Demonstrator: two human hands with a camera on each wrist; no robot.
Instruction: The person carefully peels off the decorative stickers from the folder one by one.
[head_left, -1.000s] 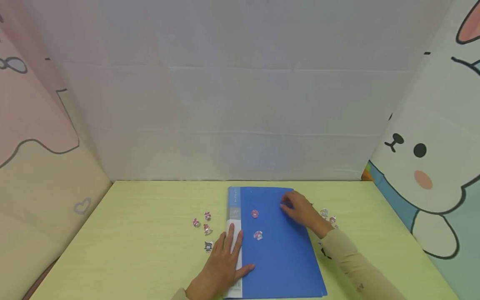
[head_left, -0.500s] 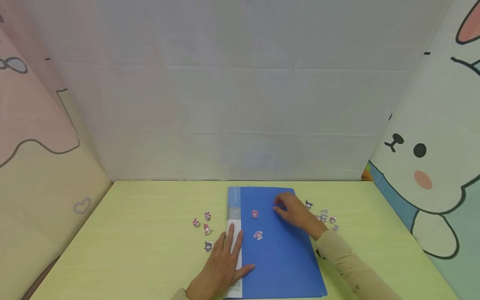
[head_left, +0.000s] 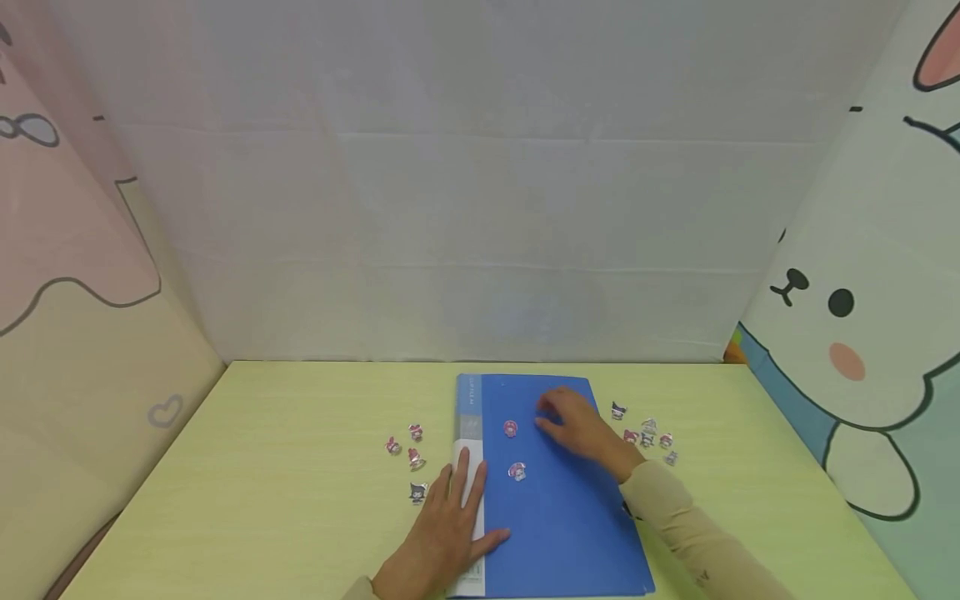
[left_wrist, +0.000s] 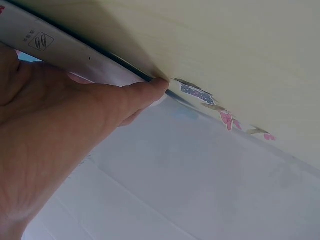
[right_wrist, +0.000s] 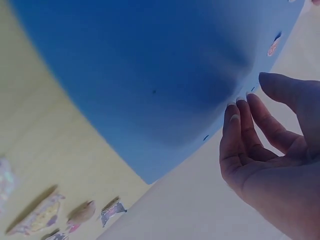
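A blue folder (head_left: 558, 517) with a pale spine label lies on the table. My left hand (head_left: 442, 529) rests on its spine side, fingers spread straight; the left wrist view shows the hand (left_wrist: 75, 110) at the spine (left_wrist: 100, 65). Above the folder's upper part hovers my right hand (head_left: 577, 425), fingers loosely bent. In the right wrist view that hand (right_wrist: 270, 145) has its thumb apart from the fingertips, and nothing shows between them. On the cover are two pink character stickers, an upper one (head_left: 511, 428) and a lower one (head_left: 517, 472), left of the right hand.
Left of the folder lie three pink stickers (head_left: 416, 458) and a dark one (head_left: 417, 492). Several more stickers (head_left: 647, 438) lie to its right, one dark-topped sticker (head_left: 618, 410) farther back. Something dark (head_left: 628, 510) shows partly beneath the right sleeve. A white curtain (head_left: 480, 317) stands behind the table.
My right hand has moved left across the folder, uncovering stickers on the table to its right. My left hand and the two stickers on the cover have stayed in place.
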